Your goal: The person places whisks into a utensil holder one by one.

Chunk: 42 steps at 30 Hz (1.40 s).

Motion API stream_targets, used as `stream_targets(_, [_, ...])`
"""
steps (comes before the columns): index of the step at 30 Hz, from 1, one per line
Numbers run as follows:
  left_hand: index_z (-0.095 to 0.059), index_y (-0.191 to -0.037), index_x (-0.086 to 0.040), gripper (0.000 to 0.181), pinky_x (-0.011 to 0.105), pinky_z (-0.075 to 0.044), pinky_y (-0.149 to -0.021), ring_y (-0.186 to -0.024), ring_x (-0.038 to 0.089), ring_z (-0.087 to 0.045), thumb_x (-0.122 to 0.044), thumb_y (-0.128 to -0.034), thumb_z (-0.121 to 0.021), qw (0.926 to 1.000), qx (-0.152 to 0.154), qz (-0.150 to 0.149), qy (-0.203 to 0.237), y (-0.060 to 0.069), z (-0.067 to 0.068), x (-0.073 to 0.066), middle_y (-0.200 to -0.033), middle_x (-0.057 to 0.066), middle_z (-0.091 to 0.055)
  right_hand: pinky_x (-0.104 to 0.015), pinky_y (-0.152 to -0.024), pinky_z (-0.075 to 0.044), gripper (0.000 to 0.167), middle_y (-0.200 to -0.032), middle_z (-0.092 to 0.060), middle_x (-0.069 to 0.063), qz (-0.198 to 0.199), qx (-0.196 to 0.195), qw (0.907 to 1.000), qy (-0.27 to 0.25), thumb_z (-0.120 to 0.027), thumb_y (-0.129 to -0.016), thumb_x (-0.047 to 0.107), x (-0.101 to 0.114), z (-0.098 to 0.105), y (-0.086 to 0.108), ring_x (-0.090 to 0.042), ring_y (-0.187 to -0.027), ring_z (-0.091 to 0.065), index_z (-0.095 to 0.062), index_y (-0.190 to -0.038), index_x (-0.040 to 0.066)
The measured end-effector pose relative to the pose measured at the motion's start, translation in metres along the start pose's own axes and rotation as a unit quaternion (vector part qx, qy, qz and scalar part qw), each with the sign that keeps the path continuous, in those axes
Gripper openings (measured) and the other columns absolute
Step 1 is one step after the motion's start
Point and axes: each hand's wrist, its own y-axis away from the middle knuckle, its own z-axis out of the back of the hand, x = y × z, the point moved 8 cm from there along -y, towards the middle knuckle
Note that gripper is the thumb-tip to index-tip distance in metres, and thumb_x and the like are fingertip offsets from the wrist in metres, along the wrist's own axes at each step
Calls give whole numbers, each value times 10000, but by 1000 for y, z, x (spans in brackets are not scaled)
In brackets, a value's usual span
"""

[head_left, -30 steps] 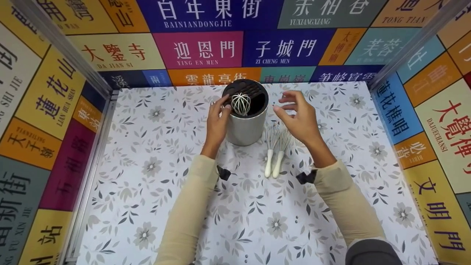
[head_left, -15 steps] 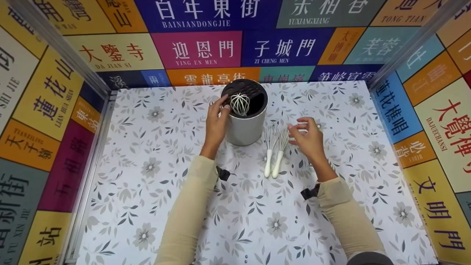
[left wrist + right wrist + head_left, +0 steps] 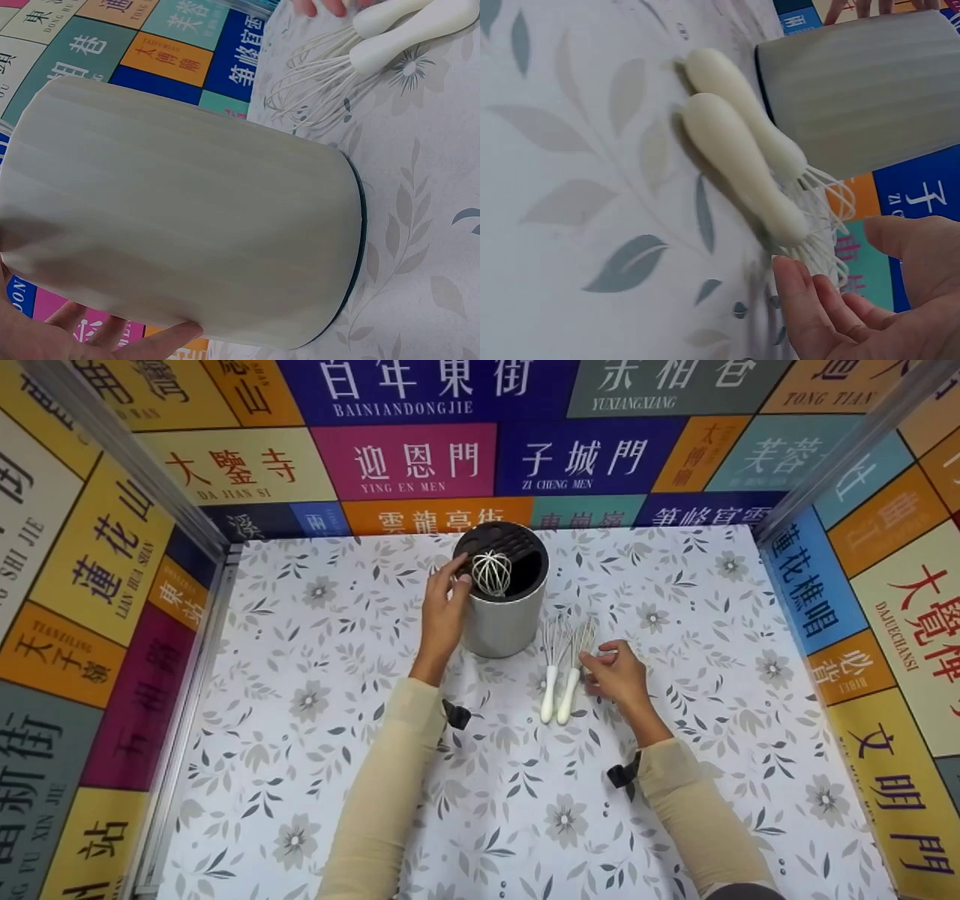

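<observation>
A grey cylindrical utensil holder (image 3: pixel 501 628) with a black slotted top stands upright near the back of the table. The wire head of one whisk (image 3: pixel 491 573) sticks up from it. My left hand (image 3: pixel 441 611) rests against its left side and rim, and in the left wrist view the fingers (image 3: pixel 169 341) lie extended along the wall. Two more whisks lie side by side, the left whisk (image 3: pixel 549 695) and the right whisk (image 3: pixel 568 697), cream handles toward me. My right hand (image 3: pixel 621 671) is just beside the right one, thumb and fingers apart around its wires (image 3: pixel 817 255).
A white table (image 3: pixel 300 765) with a grey flower and leaf pattern lies under everything. Colourful panels with Chinese lettering form a back wall (image 3: pixel 420 461) and side walls, joined by metal corner posts (image 3: pixel 825 457).
My right hand has come down from beside the holder's top toward the right whisk on the table. The left hand and the holder have stayed in place.
</observation>
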Motion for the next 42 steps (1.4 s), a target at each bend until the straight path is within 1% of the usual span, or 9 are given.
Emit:
stream_targets(5, [-592, -1444, -253, 405, 413, -406, -1020, -1105, 181, -494, -332, -1051, -534, 10000, 9, -88, -34, -1, 0, -1, -1327, 64, -559, -404, -694, -619, 634, -1146, -644, -137, -119, 183, 9997, 134, -780, -899, 364, -8, -7, 2, -255, -871, -736, -472, -1339, 27])
stream_targets(11, [-596, -1439, -247, 405, 408, -404, -1010, -1090, 181, -492, -326, -1048, -531, 9999, -30, -84, -50, -1, 0, -1, -1267, 74, -564, -370, -671, -616, 627, -1099, -661, -128, -203, 341, 9986, 335, -819, -870, 309, -10, -12, 4, -201, -820, -723, -481, -1320, 32])
stream_targets(18, [-601, -1436, -234, 401, 366, -403, -975, -1064, 180, -494, -310, -1047, -533, 9999, -53, -112, -27, -1, 0, -2, -1234, 76, -564, -359, -649, -614, 576, -1059, -689, -123, -372, 369, 9980, 353, -830, -845, 226, -12, -18, 3, -174, -713, -736, -513, -1282, 25])
stream_targets(23, [-603, -1433, -226, 400, 356, -395, -981, -1070, 174, -493, -299, -1045, -541, 9999, -56, -152, 31, -1, 0, -3, -1231, 78, -566, -363, -631, -612, 527, -1053, -704, -152, -370, 340, 9979, 413, -804, -844, 181, -11, -19, 3, -182, -666, -738, -536, -1265, 13])
stream_targets(27, [-602, -1435, -226, 402, 361, -394, -981, -1068, 175, -490, -298, -1045, -541, 9999, -46, -144, 26, -1, 0, -2, -1206, 78, -561, -372, -623, -611, 498, -1102, -680, -175, -300, 374, 9973, 552, -746, -858, 173, -10, -18, 3, -202, -684, -727, -539, -1284, 18])
stream_targets(31, [-602, -1434, -235, 403, 367, -396, -989, -1074, 173, -491, -306, -1044, -535, 9999, -37, -115, -7, 0, 0, -2, -1208, 72, -560, -372, -633, -612, 502, -1172, -647, -177, -281, 419, 9969, 606, -705, -875, 188, -10, -17, 5, -210, -749, -717, -524, -1320, 44])
stream_targets(35, [-604, -1431, -245, 400, 365, -397, -1004, -1090, 163, -494, -305, -1042, -534, 9999, -53, -93, -9, 0, 0, -2, -1254, 58, -567, -385, -652, -615, 532, -1218, -617, -164, -285, 480, 9973, 483, -701, -892, 210, -6, -17, 8, -225, -806, -716, -503, -1364, 66])
stream_targets(37, [-603, -1433, -247, 400, 364, -393, -1009, -1095, 159, -490, -306, -1043, -534, 10000, -47, -86, 0, 0, 0, -2, -1261, 54, -565, -400, -657, -616, 546, -1213, -605, -151, -286, 466, 9977, 406, -711, -889, 219, -2, -17, 9, -229, -806, -714, -503, -1373, 74])
stream_targets(42, [-602, -1433, -245, 399, 371, -392, -998, -1084, 165, -486, -301, -1045, -529, 10000, -50, -79, 0, 0, 0, -1, -1218, 65, -559, -461, -719, -615, 559, -1177, -593, -131, -229, 461, 9986, 144, -723, -884, 212, 11, -18, 14, -221, -807, -720, -499, -1379, 82])
